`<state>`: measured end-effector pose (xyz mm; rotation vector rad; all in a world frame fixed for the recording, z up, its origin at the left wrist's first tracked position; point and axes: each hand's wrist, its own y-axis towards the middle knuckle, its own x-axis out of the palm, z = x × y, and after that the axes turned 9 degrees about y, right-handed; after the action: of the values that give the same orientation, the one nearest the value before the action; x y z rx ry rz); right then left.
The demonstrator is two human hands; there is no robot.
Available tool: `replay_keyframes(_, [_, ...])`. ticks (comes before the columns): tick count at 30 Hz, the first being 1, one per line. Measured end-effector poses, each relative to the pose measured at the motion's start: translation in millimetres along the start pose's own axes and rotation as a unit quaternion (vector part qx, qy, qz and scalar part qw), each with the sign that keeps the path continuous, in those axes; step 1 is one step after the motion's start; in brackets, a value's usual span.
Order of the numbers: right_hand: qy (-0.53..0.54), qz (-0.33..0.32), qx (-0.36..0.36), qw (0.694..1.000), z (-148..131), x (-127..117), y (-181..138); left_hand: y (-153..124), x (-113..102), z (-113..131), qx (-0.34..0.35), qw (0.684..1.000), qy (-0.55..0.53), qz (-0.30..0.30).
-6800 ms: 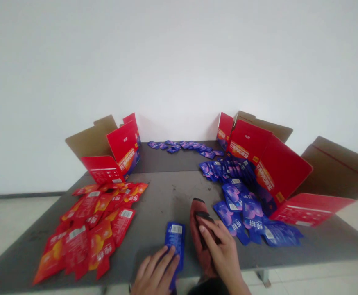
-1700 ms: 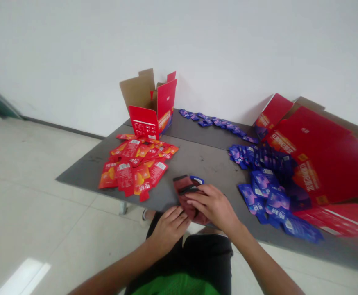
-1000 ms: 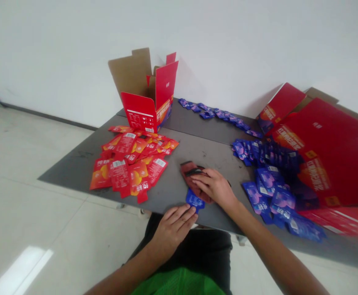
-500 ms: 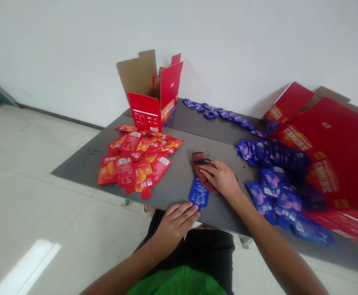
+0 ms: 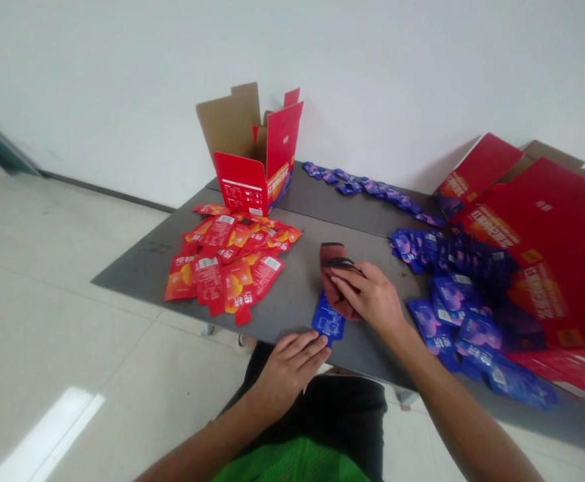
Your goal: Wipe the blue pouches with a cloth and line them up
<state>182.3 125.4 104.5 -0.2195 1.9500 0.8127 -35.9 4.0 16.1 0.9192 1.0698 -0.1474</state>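
A blue pouch (image 5: pixel 327 323), printed in white, lies flat near the table's front edge. The fingers of my left hand (image 5: pixel 288 368) are close together on its narrow near end and hold it against the table; the thumb is hidden. My right hand (image 5: pixel 370 300) grips a folded reddish-brown cloth (image 5: pixel 333 256) with a dark edge. That cloth covers the far part of the pouch, and its lower folds rest over it. Left of my hands is a heap of red and orange pouches (image 5: pixel 232 261). More blue pouches (image 5: pixel 466 328) are piled to the right.
An open red carton (image 5: pixel 242 177) stands behind the red heap. Larger red cartons (image 5: pixel 538 248) lean at the right beside the blue pile. A row of blue pouches (image 5: pixel 373 187) runs along the back of the grey table (image 5: pixel 136 261), near the white wall (image 5: pixel 373 67).
My right hand and the cloth have shifted slightly; the cloth's upper end stands a little higher. My left hand stays on the pouch. The whole view has moved slightly.
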Motion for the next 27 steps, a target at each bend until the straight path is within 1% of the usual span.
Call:
replay_keyframes(1, [0.015, -0.013, -0.020, 1.000, -8, -1, -5, -1, 1, 0, -0.001, 1.000, -0.002, -0.004])
replay_keyframes(3, [0.046, -0.064, -0.069, 0.995, -19, 2, -16, -2, 2, 1, -0.006, 1.000, -0.007, -0.009])
replay_keyframes(5, [0.063, -0.095, -0.084, 0.990, -14, 9, -21, -2, 2, 1, -0.010, 1.000, -0.008, -0.010])
replay_keyframes(7, [0.043, -0.081, -0.053, 0.994, 4, 13, -15, -2, 1, 1, -0.006, 1.000, -0.004, -0.006])
replay_keyframes(9, [-0.002, -0.049, -0.014, 0.999, 22, 11, -5, 0, -1, 0, -0.002, 1.000, 0.001, -0.006])
replay_keyframes(10, [-0.017, -0.032, -0.004, 0.999, 26, 7, -2, 0, -2, 0, -0.003, 1.000, 0.001, -0.006])
replay_keyframes(12, [-0.005, -0.009, -0.006, 1.000, 19, 1, -3, 1, -2, 1, -0.005, 1.000, -0.002, -0.002])
replay_keyframes(13, [0.012, -0.013, -0.018, 1.000, 10, 0, -7, 1, -1, 1, -0.008, 1.000, -0.005, 0.001])
replay_keyframes(16, [0.066, -0.077, -0.076, 0.992, -14, 7, -22, 0, 1, 3, -0.019, 1.000, -0.016, 0.010])
replay_keyframes(18, [0.081, -0.097, -0.081, 0.989, -9, 16, -23, 0, 1, 3, -0.020, 1.000, -0.015, 0.010])
replay_keyframes(20, [0.059, -0.078, -0.044, 0.994, 11, 20, -12, 1, -1, 2, -0.011, 1.000, -0.006, 0.008])
replay_keyframes(22, [0.008, -0.049, -0.002, 0.999, 31, 15, 3, 2, -3, 1, -0.004, 1.000, 0.003, 0.007])
replay_keyframes(23, [-0.009, -0.032, 0.009, 0.999, 35, 10, 8, 3, -4, 1, -0.004, 1.000, 0.005, 0.008])
replay_keyframes(25, [-0.006, -0.002, 0.009, 1.000, 27, 0, 8, 3, -4, 1, -0.006, 1.000, 0.004, 0.012])
replay_keyframes(27, [0.030, -0.001, -0.024, 0.999, 3, -3, -5, 3, -2, 2, -0.010, 1.000, -0.002, 0.014])
